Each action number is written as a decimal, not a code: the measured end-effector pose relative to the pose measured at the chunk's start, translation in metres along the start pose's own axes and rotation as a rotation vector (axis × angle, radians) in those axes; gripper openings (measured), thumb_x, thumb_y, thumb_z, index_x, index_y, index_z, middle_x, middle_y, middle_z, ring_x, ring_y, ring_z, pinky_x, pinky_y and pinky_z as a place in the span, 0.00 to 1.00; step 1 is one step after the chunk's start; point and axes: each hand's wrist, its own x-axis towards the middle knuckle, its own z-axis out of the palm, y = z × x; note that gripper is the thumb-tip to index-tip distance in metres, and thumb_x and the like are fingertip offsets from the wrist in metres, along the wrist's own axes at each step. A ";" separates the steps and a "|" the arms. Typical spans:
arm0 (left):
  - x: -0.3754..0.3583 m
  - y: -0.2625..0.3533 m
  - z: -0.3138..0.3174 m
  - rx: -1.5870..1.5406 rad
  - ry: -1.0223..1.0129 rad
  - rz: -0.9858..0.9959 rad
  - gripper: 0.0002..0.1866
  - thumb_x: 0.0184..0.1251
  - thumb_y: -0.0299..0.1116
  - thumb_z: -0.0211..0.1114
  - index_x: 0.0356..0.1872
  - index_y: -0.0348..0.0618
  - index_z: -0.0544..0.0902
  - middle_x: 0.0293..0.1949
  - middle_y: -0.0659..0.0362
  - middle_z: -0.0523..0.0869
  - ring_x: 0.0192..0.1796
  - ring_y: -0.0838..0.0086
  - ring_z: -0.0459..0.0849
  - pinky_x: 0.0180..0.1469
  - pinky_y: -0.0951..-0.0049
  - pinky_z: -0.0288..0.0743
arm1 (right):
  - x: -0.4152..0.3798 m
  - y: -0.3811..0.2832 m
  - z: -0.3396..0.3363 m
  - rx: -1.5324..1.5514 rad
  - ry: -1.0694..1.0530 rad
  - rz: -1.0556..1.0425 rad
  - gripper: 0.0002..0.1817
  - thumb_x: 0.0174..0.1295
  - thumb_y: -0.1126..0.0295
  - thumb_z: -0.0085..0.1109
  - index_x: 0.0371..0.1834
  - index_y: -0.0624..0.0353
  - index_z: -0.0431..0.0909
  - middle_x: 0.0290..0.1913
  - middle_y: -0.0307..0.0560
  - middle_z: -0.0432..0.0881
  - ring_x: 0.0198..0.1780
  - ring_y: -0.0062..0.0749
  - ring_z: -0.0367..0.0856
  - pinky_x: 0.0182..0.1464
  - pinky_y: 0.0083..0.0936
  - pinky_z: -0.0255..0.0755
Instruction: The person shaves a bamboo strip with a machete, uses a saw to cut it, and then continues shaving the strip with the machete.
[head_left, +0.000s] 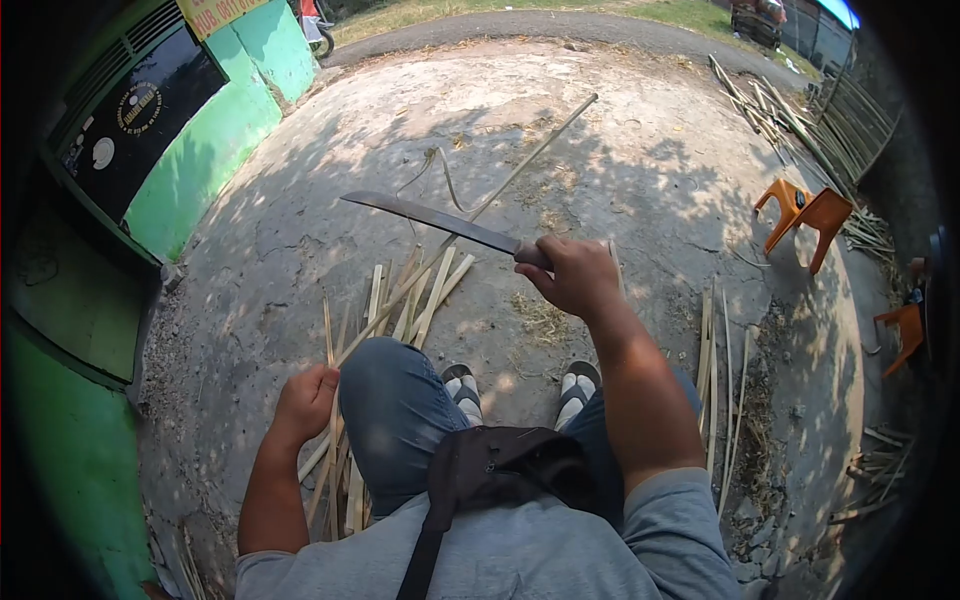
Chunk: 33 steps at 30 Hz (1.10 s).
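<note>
My right hand (574, 275) is wrapped around the handle of a machete (440, 220), its long dark blade pointing left across a bamboo strip (530, 160). The strip slants from the upper right, past my left knee, down to my left hand (306, 405), which is closed on its lower end beside the knee. A thin curled sliver (447, 180) peels up from the strip just beyond the blade. Below the blade, more split bamboo pieces (432, 300) lie on the ground by my left leg.
Long bamboo strips (708, 370) lie to my right. An orange plastic stool (805, 222) stands farther right, near a bamboo pile (790, 115). A green wall (205, 175) borders the left side. Rough concrete (270, 250) spreads ahead to a road (480, 30).
</note>
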 end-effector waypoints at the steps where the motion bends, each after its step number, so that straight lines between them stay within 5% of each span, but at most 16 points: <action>1: 0.002 0.002 0.003 0.013 0.029 0.017 0.25 0.85 0.52 0.55 0.37 0.37 0.83 0.28 0.41 0.84 0.34 0.42 0.85 0.37 0.51 0.76 | 0.000 -0.008 0.006 0.006 0.039 -0.074 0.23 0.66 0.42 0.67 0.35 0.52 0.81 0.31 0.46 0.87 0.35 0.50 0.89 0.41 0.46 0.79; 4: 0.002 0.010 0.009 0.077 0.103 0.029 0.27 0.85 0.54 0.54 0.35 0.38 0.82 0.28 0.41 0.84 0.35 0.39 0.85 0.36 0.49 0.75 | -0.004 -0.031 0.017 0.012 -0.093 -0.167 0.23 0.65 0.41 0.68 0.37 0.50 0.81 0.32 0.42 0.88 0.35 0.46 0.89 0.46 0.42 0.76; 10: -0.006 0.018 -0.008 0.271 0.122 0.061 0.29 0.84 0.57 0.53 0.31 0.39 0.79 0.26 0.41 0.82 0.33 0.36 0.83 0.33 0.47 0.74 | -0.007 -0.027 0.014 0.071 -0.003 -0.322 0.20 0.62 0.44 0.73 0.40 0.47 0.81 0.31 0.40 0.86 0.34 0.43 0.88 0.44 0.41 0.75; 14: -0.021 0.012 -0.012 0.287 0.119 0.123 0.29 0.84 0.57 0.52 0.30 0.40 0.78 0.26 0.40 0.81 0.33 0.35 0.82 0.33 0.44 0.73 | -0.001 0.026 0.010 0.076 0.065 0.139 0.21 0.66 0.42 0.68 0.38 0.48 0.82 0.32 0.45 0.88 0.36 0.49 0.89 0.41 0.46 0.79; 17: -0.018 0.006 -0.014 0.293 0.125 0.115 0.28 0.85 0.55 0.53 0.31 0.40 0.77 0.26 0.40 0.82 0.34 0.35 0.82 0.34 0.43 0.73 | -0.001 0.023 0.016 -0.067 0.065 0.126 0.21 0.67 0.42 0.67 0.36 0.50 0.83 0.33 0.47 0.89 0.36 0.50 0.89 0.40 0.46 0.80; 27: -0.009 0.001 -0.010 0.391 0.272 0.075 0.27 0.85 0.53 0.53 0.29 0.41 0.77 0.26 0.41 0.83 0.35 0.35 0.83 0.34 0.43 0.72 | -0.006 -0.040 0.026 0.005 0.037 -0.324 0.20 0.63 0.44 0.70 0.34 0.49 0.80 0.29 0.41 0.87 0.32 0.43 0.89 0.42 0.39 0.75; 33: -0.030 0.009 -0.026 0.361 0.157 0.144 0.29 0.83 0.57 0.54 0.29 0.41 0.76 0.24 0.43 0.81 0.32 0.36 0.82 0.30 0.45 0.71 | 0.003 0.020 0.033 0.024 -0.016 0.123 0.23 0.68 0.41 0.66 0.37 0.51 0.82 0.33 0.50 0.89 0.37 0.51 0.90 0.37 0.47 0.81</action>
